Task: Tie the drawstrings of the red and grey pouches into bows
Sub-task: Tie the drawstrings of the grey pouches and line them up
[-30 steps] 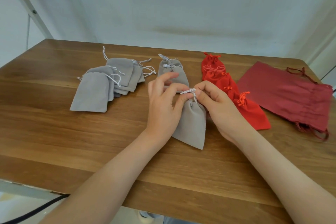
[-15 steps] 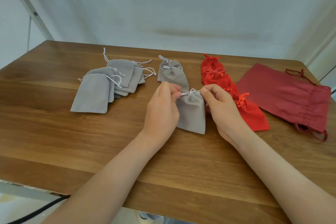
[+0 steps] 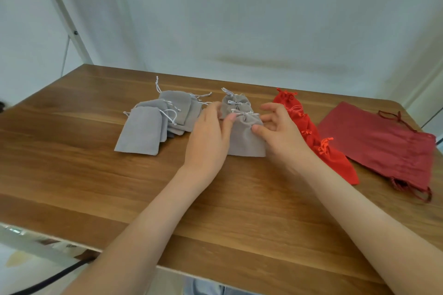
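A grey pouch (image 3: 247,139) with a tied white drawstring lies flat at the table's middle, overlapping two more tied grey pouches (image 3: 236,100) behind it. My left hand (image 3: 208,136) rests against its left edge, fingers relaxed and touching the neck. My right hand (image 3: 280,132) hovers at its right edge with spread fingers, the thumb touching the cloth. A pile of several untied grey pouches (image 3: 148,127) lies to the left. A row of tied red pouches (image 3: 309,132) runs along the right.
A large dark red drawstring bag (image 3: 383,146) lies flat at the far right of the wooden table (image 3: 72,163). A black cable (image 3: 48,280) hangs below the table's near left edge. A white wall stands behind.
Both hands let go of the drawstring ends and laid the tied grey pouch down further back, against the other tied grey pouches. The fingers have opened.
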`<control>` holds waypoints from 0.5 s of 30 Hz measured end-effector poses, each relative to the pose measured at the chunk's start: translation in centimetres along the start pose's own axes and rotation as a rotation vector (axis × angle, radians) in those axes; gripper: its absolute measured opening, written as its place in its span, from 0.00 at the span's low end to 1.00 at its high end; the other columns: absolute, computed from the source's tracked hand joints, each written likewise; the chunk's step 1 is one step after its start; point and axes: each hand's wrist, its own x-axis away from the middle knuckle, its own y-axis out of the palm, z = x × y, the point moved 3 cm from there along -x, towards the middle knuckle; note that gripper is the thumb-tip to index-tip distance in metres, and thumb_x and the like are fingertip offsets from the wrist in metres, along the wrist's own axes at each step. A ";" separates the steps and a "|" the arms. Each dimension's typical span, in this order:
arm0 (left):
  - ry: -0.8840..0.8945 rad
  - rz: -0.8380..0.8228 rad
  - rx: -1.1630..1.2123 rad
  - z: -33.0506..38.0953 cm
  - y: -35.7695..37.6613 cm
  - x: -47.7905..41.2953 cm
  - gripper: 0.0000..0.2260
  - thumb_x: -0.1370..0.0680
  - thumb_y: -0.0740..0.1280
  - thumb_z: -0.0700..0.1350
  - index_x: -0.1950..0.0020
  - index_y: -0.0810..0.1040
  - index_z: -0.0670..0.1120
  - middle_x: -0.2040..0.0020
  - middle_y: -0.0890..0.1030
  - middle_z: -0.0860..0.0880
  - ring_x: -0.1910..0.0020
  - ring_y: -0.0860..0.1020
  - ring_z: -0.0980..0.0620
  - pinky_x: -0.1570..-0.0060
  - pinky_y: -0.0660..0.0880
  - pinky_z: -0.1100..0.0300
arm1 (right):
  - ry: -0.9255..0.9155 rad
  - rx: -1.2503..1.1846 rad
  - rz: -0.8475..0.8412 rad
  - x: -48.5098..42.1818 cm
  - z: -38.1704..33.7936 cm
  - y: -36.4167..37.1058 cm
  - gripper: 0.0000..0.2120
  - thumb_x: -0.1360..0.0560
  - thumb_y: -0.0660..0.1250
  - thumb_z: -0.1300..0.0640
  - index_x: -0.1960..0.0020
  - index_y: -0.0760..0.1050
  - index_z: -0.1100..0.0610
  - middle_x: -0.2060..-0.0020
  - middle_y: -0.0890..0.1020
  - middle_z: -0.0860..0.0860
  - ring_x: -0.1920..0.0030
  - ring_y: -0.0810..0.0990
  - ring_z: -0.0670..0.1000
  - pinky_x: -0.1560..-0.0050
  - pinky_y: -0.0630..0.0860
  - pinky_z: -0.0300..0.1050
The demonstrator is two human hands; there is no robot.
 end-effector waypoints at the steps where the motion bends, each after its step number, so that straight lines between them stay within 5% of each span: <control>1: -0.010 0.021 -0.045 -0.3 -0.8 -0.2 0.18 0.18 0.57 0.52 0.31 0.68 0.46 0.39 0.75 0.50 0.42 0.72 0.55 0.50 0.65 0.67 | -0.005 0.011 0.001 -0.6 0.0 0.1 0.19 0.26 0.68 0.62 0.40 0.66 0.47 0.50 0.79 0.51 0.48 0.79 0.51 0.44 0.77 0.50; 7: -0.131 0.084 -0.555 -5.3 -5.8 -0.9 0.19 0.20 0.60 0.40 0.29 0.67 0.45 0.32 0.68 0.39 0.36 0.66 0.41 0.41 0.66 0.51 | 0.009 0.180 0.023 -2.9 0.8 1.1 0.20 0.24 0.67 0.59 0.36 0.65 0.52 0.50 0.75 0.45 0.49 0.76 0.46 0.46 0.75 0.43; 12: -0.460 0.034 -0.654 -8.9 -8.3 -0.7 0.21 0.18 0.56 0.47 0.26 0.60 0.46 0.29 0.62 0.38 0.32 0.61 0.36 0.37 0.61 0.41 | -0.223 0.589 0.234 -3.8 1.8 2.0 0.18 0.29 0.67 0.66 0.42 0.67 0.61 0.47 0.70 0.55 0.46 0.69 0.54 0.49 0.67 0.47; 15: -0.558 -0.040 -0.646 -10.5 -9.0 -1.0 0.27 0.19 0.59 0.50 0.24 0.55 0.41 0.31 0.67 0.37 0.33 0.65 0.37 0.38 0.64 0.44 | -0.303 0.822 0.172 -3.7 2.4 3.2 0.12 0.29 0.63 0.68 0.48 0.71 0.58 0.49 0.71 0.56 0.48 0.68 0.57 0.55 0.58 0.46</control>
